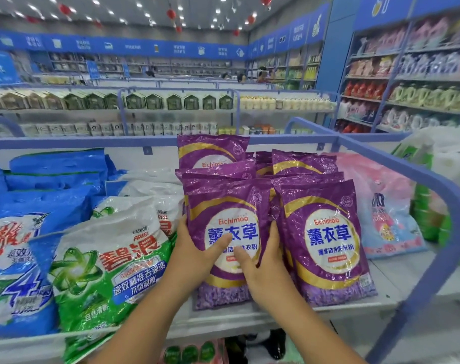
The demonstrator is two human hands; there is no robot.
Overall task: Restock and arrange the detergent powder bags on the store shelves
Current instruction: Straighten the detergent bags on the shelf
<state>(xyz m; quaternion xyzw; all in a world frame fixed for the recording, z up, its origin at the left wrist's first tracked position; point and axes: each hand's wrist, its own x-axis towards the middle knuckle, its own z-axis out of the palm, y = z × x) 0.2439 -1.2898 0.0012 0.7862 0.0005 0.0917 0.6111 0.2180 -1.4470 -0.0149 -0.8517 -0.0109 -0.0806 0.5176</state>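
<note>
A purple lavender detergent bag (225,206) stands at the front of the left purple row on the white shelf (391,282). My left hand (197,252) grips its left edge, thumb across the white label. My right hand (265,261) holds its right edge, thumb on the label, fingers tucked between this bag and the neighbouring purple bag (326,232). Several more purple bags (213,151) stand in rows behind both.
A green-and-white Ariel bag (105,261) and blue bags (16,258) lie to the left. A pink-and-blue bag (386,214) sits to the right, by the blue shelf rail (433,179). Stocked aisles fill the background.
</note>
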